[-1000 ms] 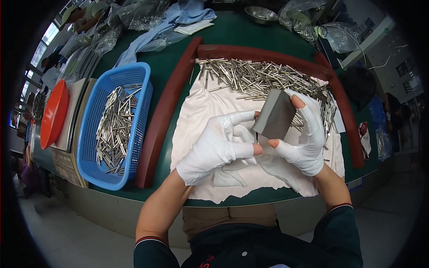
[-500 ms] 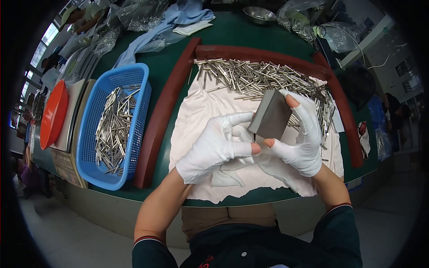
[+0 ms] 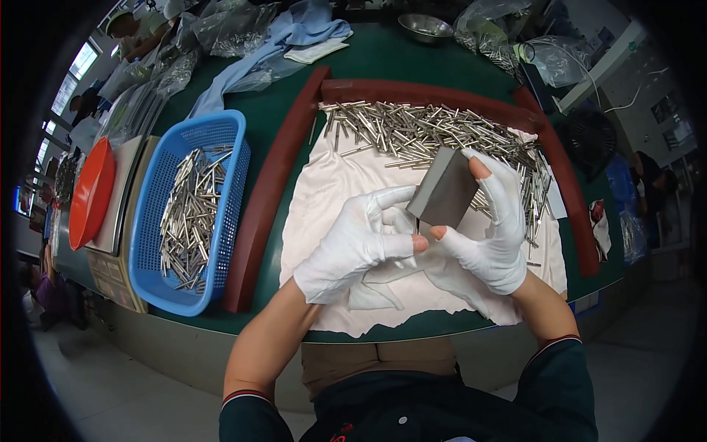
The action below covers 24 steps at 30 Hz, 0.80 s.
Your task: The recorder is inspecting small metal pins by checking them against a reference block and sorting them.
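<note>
Both my hands wear white gloves with the thumb and fingertip ends cut off. My right hand (image 3: 492,236) holds a flat grey block (image 3: 445,190) tilted upright between thumb and forefinger, above a white cloth (image 3: 335,184). My left hand (image 3: 361,239) is curled just left of the block, its fingertips touching the block's lower edge and my right thumb. What the left fingers pinch is hidden. Behind the hands lies a heap of several short metal rods (image 3: 401,129) on the cloth.
A dark red curved rim (image 3: 269,184) frames the cloth on the green table (image 3: 276,99). At the left stand a blue basket (image 3: 217,132) with several rods, an orange bowl (image 3: 90,195), plastic bags and a blue cloth (image 3: 291,33). A metal bowl (image 3: 425,26) sits at the back.
The grey block has been raised slightly and tilted more upright in my right hand. My left hand stays beside it with its fingers curled in closer.
</note>
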Available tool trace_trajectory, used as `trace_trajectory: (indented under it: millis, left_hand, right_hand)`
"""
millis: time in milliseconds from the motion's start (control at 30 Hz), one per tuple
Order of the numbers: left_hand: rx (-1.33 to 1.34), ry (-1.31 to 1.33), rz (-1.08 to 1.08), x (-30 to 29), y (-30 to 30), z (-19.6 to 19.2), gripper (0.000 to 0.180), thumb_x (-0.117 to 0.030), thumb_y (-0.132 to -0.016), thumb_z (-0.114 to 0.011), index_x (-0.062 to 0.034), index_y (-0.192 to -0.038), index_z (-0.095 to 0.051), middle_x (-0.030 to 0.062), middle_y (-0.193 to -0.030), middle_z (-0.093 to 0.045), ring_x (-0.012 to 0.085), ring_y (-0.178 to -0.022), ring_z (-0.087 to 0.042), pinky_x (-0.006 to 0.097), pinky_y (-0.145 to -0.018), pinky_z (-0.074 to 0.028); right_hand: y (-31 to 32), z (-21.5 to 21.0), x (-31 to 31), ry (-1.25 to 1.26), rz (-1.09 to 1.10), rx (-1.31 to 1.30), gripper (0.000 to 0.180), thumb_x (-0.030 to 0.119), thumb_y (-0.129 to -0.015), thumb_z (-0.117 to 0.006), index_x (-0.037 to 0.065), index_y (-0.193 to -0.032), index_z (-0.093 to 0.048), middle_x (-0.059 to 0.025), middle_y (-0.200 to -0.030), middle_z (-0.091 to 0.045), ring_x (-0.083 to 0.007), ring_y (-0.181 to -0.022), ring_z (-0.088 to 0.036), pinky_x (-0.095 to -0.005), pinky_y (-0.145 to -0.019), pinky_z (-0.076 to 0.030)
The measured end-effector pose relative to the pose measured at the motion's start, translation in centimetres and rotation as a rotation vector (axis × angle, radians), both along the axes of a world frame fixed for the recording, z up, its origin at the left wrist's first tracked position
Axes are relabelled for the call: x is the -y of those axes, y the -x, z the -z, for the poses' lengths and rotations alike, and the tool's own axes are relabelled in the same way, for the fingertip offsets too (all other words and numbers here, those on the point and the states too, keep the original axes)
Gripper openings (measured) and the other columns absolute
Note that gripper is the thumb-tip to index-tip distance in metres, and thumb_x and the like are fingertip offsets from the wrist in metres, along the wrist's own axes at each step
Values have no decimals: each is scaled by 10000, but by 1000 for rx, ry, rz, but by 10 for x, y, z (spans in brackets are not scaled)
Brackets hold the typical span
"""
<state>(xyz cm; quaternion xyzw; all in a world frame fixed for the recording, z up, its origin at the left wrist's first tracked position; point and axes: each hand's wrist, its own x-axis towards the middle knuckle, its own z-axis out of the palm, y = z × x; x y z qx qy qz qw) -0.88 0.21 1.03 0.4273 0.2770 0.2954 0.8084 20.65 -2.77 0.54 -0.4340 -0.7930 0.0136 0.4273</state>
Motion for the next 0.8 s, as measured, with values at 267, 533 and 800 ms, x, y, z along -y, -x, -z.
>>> trace_trajectory:
  millis: [267,533,800]
  left_hand:
    - [-26,-20,-47,0,0,7,712,-40,-789,-774,62,-1405,-434,81,-958,-704,83,-710,-644,212,-649,-519]
    - [-38,-25,-1,0,1,-3,672,-27,-783,-765,58,-1381,-470,44,-875,-697,64,-708,-639,193,-606,-503]
    - [-73,-41,-46,1,1,7,717,-34,-790,-769,30,-1417,-428,46,-832,-681,66,-728,-637,195,-619,-496]
  right_hand:
    - [4,5,1,53,43,-80,864,161,-646,-843,58,-1405,-443,-145,-1273,-524,-308,-1129,-520,-403,-954,-448]
    - [2,3,0,1,12,22,870,166,-633,-832,50,-1403,-445,-160,-1312,-527,-328,-1140,-515,-424,-972,-426]
    - [3,3,1,-115,3,51,880,146,-651,-836,42,-1418,-418,-176,-1318,-513,-323,-1154,-510,-415,-973,-426]
